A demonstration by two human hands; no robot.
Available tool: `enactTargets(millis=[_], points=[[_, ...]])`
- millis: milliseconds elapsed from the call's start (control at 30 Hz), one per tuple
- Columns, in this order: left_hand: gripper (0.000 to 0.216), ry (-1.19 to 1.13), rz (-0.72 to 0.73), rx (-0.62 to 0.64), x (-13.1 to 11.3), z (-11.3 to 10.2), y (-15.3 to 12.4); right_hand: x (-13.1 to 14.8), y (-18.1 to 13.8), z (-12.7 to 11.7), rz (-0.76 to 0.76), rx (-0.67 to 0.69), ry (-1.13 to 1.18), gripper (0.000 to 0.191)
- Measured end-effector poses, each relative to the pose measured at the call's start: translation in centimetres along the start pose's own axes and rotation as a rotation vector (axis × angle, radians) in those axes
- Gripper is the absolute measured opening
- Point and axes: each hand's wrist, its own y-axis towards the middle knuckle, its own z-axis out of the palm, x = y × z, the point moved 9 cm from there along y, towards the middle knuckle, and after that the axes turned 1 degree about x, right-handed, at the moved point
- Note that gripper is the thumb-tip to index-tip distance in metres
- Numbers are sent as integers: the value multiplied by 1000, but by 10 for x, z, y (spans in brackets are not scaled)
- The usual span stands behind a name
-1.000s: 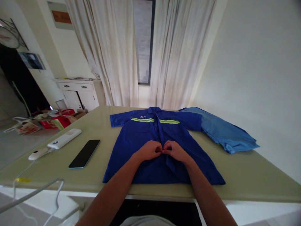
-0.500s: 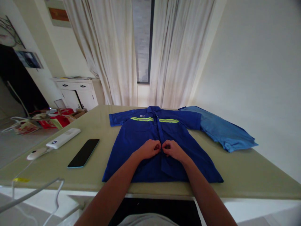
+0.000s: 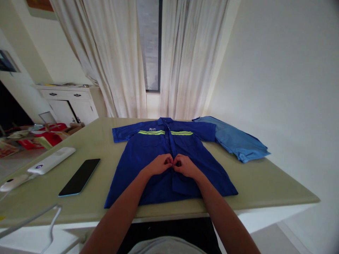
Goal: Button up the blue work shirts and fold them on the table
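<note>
A dark blue short-sleeved work shirt (image 3: 148, 155) lies front up on the table, collar away from me. Yellow-green and grey reflective stripes cross its chest, with a small white print above the left one. At the lower middle of its front opening, my left hand (image 3: 160, 164) pinches the placket edge. My right hand (image 3: 186, 165) pinches the same spot from the other side, fingertips almost touching the left ones. Whatever small part lies between the fingertips, perhaps a button, is hidden. Below the hands the right front flap's lower corner sits slightly askew.
Folded light blue garment (image 3: 235, 139) lies at the right, touching the shirt's sleeve. On the table's (image 3: 275, 188) left side are a black-screened phone (image 3: 79, 177) and a white device (image 3: 53, 160) with a cable. A white cabinet (image 3: 70, 102) and curtains (image 3: 113, 63) stand behind.
The view has turned slightly right, so everything sits further left. Both hands stay pinched at the shirt's front opening, with only small finger movement.
</note>
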Motion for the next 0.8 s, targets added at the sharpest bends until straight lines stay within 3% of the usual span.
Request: enactTargets(millis=[400,800], points=[[30,-181,-69,82,27,-7,4,-3,5,-4,-16,-89,127,6],[34,-212,-37,13,23,-14,3,-9,7,-9,40,-168,215,4]])
